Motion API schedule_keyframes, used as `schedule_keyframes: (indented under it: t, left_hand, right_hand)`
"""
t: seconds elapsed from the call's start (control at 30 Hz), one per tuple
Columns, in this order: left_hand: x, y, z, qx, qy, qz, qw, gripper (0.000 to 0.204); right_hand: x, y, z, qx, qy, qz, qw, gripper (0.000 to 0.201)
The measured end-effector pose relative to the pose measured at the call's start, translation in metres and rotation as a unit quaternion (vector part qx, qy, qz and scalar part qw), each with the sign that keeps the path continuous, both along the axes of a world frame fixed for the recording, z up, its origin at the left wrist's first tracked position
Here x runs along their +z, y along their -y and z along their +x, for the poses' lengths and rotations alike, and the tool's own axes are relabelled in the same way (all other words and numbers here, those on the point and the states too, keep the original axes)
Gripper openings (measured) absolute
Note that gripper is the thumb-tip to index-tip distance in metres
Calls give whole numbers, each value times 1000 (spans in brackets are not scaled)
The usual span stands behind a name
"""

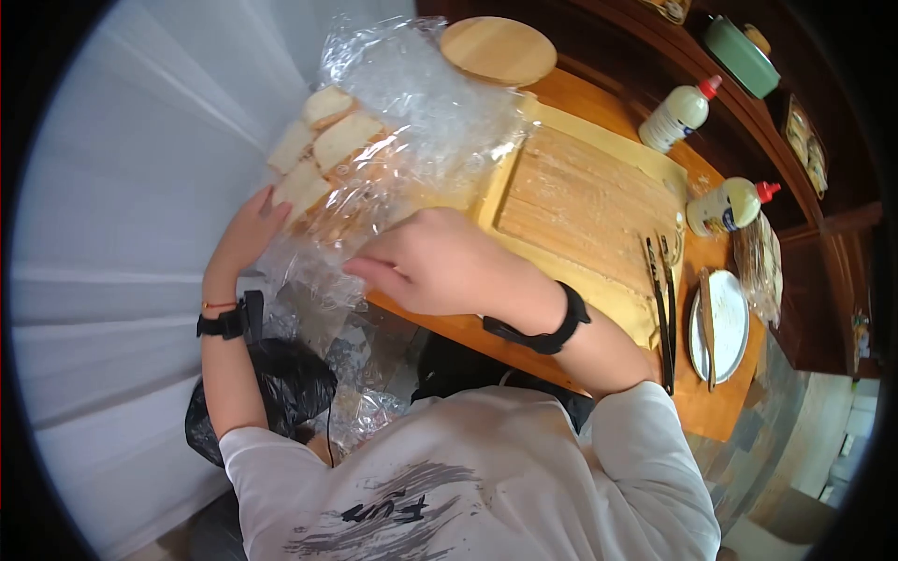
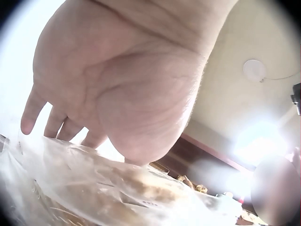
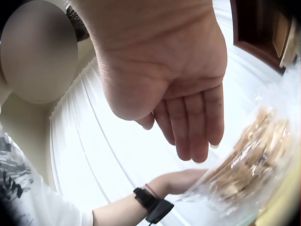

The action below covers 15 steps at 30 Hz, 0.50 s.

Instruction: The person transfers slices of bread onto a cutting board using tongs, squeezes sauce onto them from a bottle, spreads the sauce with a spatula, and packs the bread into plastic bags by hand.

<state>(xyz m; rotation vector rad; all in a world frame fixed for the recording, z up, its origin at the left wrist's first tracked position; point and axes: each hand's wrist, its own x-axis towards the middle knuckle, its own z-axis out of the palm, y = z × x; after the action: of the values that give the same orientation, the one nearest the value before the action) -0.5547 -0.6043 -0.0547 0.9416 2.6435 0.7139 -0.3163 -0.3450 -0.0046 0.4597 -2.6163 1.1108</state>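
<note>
Slices of bread lie in clear plastic wrapping at the left end of the table. My left hand rests its fingers against the near side of the slices. From the left wrist view, the palm shows bare above the crinkled plastic, which hides the fingertips. Just right of the bread, my right hand hovers over the wrapping. Its fingers hang loosely bent with nothing in them in the right wrist view, apart from the wrapped bread.
A wooden board lies on yellow paper mid-table, with black tongs at its right. Two bottles with red caps stand behind. A white plate, a round wooden board and a black bag are nearby.
</note>
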Motion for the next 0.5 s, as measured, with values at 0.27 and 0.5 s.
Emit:
schedule_keyframes:
  t: [0.27,0.5]
  left_hand:
    - [21,7,48,-17,-66,-131,989,65]
    - [63,-38,129,-26,-27,65,997,32]
  right_hand:
    - [-4,-79,108,-228,-1,-90,969,10]
    - [-21,-135,241,-476,-2,-127,870,7]
